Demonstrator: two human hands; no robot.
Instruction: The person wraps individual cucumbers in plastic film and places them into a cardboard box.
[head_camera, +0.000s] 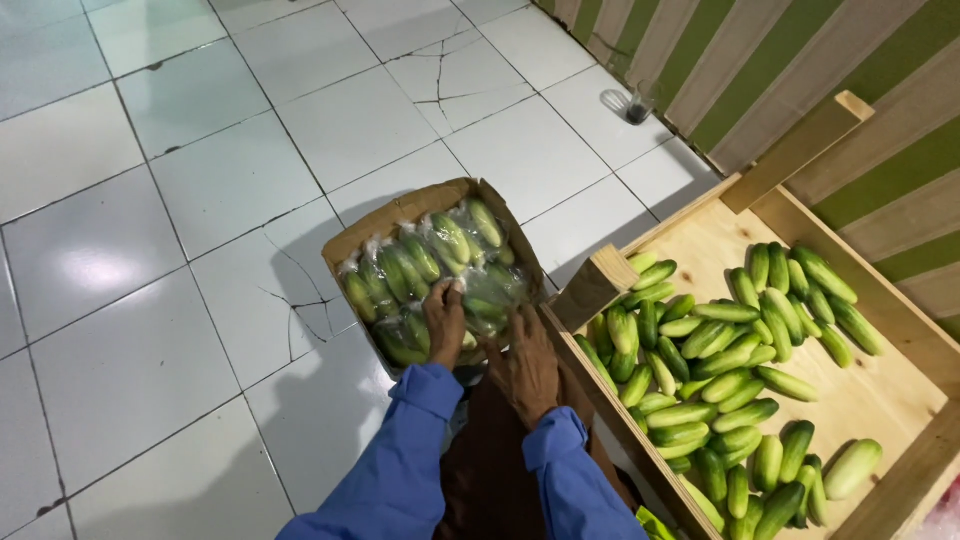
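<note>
Fingers of the left hand (445, 322) press curled onto the plastic-wrapped cucumbers (430, 265) in the cardboard box (400, 212) on the floor; the right hand (527, 365) rests spread at the box's near edge. The cucumbers' long axes run away from both hands, the left hand nearer.

Green cucumbers (745, 390), some paler and yellowish, are seen on a pale wooden bin (880, 395). A brown cardboard box (415, 208) is filled with green cucumbers under clear plastic. White floor tiles (200, 180) are cracked. The wall (800, 60) is striped green and beige. Blue sleeves (405, 460) are worn.
</note>
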